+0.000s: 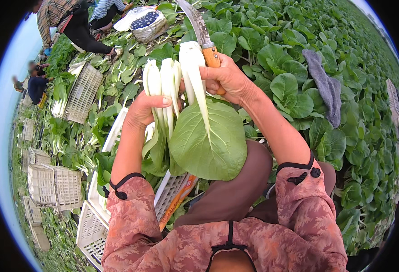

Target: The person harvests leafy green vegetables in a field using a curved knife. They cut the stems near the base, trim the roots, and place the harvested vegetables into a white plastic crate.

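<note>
My left hand [145,110] grips several bok choy heads [153,80] by their white stalks, cut ends up and leaves hanging down. Beside them, my right hand [230,80] holds a curved harvesting knife [201,27] by its wooden handle, the blade pointing up and away. The thumb and fingers of that same hand also pinch another bok choy [191,61], whose broad green leaf [209,142] droops over my knee. Part of my left hand's fingers is hidden behind the stalks. Below my left wrist stands a white plastic crate [112,131] with bok choy in it.
Uncut bok choy [288,91] grows densely on the right, with a grey cloth [325,88] lying on it. Crates [55,185] stand at left; another [84,93] lies tilted farther up. A bent-over person [80,30] works at upper left, near a wrapped bundle [148,25].
</note>
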`<state>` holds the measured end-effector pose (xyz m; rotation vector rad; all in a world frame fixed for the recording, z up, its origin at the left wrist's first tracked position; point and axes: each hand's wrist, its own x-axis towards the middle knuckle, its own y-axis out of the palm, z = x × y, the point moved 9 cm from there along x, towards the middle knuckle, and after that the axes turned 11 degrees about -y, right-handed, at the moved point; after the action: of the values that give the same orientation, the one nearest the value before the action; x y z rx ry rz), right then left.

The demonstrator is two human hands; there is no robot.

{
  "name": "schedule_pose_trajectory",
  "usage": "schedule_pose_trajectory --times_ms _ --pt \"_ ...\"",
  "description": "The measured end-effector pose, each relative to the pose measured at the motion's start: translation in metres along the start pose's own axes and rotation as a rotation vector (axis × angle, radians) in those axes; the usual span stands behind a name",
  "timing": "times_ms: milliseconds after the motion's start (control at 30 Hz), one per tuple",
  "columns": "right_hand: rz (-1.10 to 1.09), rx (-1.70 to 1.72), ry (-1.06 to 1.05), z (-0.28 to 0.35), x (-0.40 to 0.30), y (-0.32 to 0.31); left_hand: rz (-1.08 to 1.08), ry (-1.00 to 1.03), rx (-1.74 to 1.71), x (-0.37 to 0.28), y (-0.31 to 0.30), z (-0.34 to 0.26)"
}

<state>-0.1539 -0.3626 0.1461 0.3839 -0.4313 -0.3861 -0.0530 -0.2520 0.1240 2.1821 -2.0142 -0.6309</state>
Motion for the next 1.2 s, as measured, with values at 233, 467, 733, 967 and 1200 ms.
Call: schedule_pose_trajectory --times_ms 233,467,733,967,1200 --pt "-0.162 -0.467 -0.205 0.017 0.006 0.0 -0.502 0.23 0.444 -0.038 -0.004 -0.047" --pt "-0.073 -0.565 -0.138 -0.004 0.007 0.053 -0.565 0.417 0.138 -0.076 0.006 -0.018" --pt "0.236 -0.742 -0.129 0.005 -0.011 0.16 -0.728 0.709 -0.096 -0.155 0.024 0.027" --pt "0.651 -0.775 -0.561 0.015 -0.024 0.321 -0.887 1.041 -0.368 -0.268 0.013 0.026" --pt "0.928 -1.256 -0.545 -0.07 -0.09 0.453 -1.186 1.049 -0.574 -0.371 -0.038 0.121"
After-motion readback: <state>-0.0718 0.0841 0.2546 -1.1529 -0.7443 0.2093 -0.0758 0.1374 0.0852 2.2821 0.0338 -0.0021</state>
